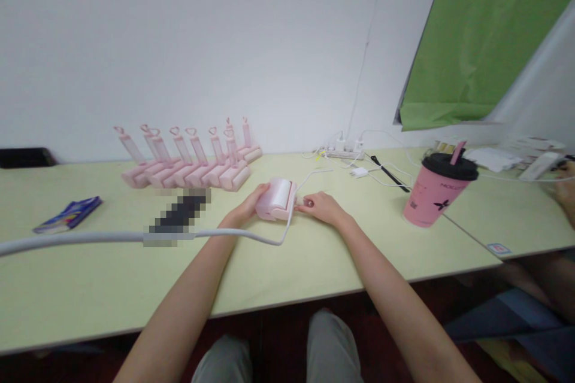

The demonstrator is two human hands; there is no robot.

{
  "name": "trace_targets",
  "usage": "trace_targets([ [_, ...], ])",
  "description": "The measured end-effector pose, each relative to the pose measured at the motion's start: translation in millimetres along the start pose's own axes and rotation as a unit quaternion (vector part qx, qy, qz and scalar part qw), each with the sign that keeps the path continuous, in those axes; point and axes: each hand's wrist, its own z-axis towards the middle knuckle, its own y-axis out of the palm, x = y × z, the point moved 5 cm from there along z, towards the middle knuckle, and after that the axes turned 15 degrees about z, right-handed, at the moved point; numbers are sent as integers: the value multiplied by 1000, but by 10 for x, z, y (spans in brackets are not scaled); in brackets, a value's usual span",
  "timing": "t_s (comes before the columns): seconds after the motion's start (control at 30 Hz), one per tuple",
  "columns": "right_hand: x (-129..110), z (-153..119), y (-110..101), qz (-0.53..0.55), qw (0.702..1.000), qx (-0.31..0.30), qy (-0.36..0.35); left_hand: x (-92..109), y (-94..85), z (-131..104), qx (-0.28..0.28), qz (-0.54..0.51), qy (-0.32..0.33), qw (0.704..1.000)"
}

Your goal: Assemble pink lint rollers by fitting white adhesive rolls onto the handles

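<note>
In the middle of the table lies a pink lint roller [275, 192] with its white roll facing up. My left hand [246, 208] is wrapped round the left side of its pink casing. On the opposite side, my right hand [324, 208] pinches the short handle end close to the casing; the fingers partly hide that end. A grey-white cable [291, 212] crosses the view in front of the roller. Behind my left hand stand several similar pink rollers [197, 173], lying on their heads with clear handles and heart-shaped loops pointing up.
At the right stands a pink cup [435, 194] with a black lid and straw. Chargers and a power strip [345, 154] with cables lie by the wall. A blue packet [69, 215] and a blurred dark object [182, 212] are at left. Another person's hand [565, 188] shows at far right.
</note>
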Motion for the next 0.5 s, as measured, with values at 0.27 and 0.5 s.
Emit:
trace_targets([
  [0.27,-35,-33,3,-45,999,-14,-10,5,17,-5,55,75,34,995],
  [0.5,-25,-30,24,-65,997,-27,-11,84,100,-95,50,96,5,994],
])
